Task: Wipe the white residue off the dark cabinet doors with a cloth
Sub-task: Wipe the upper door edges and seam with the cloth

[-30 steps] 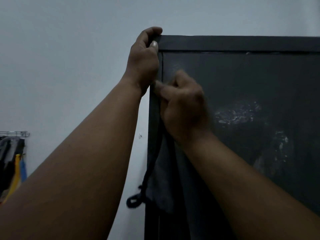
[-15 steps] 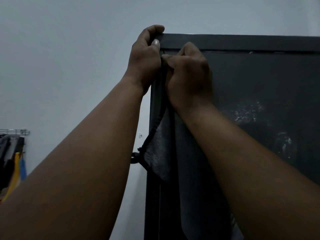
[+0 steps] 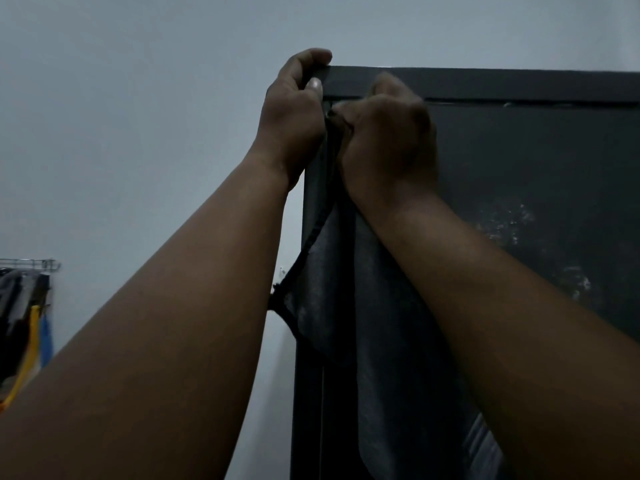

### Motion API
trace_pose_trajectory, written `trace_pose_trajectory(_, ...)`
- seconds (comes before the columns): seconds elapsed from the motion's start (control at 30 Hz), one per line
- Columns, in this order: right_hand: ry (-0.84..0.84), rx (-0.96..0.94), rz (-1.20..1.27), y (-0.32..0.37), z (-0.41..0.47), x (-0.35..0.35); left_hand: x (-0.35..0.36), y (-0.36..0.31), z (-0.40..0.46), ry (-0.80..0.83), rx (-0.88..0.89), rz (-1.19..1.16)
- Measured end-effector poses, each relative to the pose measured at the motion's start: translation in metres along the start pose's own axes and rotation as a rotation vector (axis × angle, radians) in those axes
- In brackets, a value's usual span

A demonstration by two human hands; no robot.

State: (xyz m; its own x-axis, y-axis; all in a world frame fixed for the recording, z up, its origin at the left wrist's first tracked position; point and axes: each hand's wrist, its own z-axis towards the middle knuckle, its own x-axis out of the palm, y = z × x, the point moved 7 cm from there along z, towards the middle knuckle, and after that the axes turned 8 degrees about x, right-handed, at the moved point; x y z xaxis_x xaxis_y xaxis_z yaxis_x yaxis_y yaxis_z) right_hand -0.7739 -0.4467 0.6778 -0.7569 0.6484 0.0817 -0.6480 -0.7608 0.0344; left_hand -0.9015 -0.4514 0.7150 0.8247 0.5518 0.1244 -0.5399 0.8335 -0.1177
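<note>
A dark cabinet (image 3: 519, 84) fills the right half of the view, its door (image 3: 536, 161) marked with white residue (image 3: 505, 223) at mid-right. My left hand (image 3: 294, 116) grips the cabinet's top left corner, fingers curled over the top edge. My right hand (image 3: 388, 140) is curled round a dark grey cloth (image 3: 329, 289) and presses it against the door's upper left corner, just under the top rail. The cloth hangs down between my forearms, with a small loop at its left edge.
A pale wall (image 3: 138, 133) lies left of and above the cabinet. A wire rack (image 3: 31, 265) with hanging clothes and yellow and blue items (image 3: 34, 334) sits at the far left edge.
My right hand has moved up the door with the cloth, from mid-height by the left edge to the top corner. My left hand has stayed on the cabinet corner.
</note>
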Motion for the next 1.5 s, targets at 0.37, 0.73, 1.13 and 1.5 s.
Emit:
trace_pose_trajectory(0.37,-0.009,0.02,0.019,-0.003,0.019,0.002,0.0,-0.002,-0.001,0.011,-0.015,0.041)
trace_pose_trajectory(0.73,-0.028,-0.056,0.114,-0.003,-0.028,-0.003,0.001,-0.008,-0.005,0.028,-0.021,0.036)
trace_pose_trajectory(1.13,-0.073,-0.041,0.213,-0.006,-0.048,-0.005,0.003,-0.001,-0.002,0.035,0.012,0.079)
trace_pose_trajectory(1.5,-0.04,-0.049,0.189,0.0,-0.05,-0.001,-0.002,0.013,-0.021,0.086,0.033,0.101)
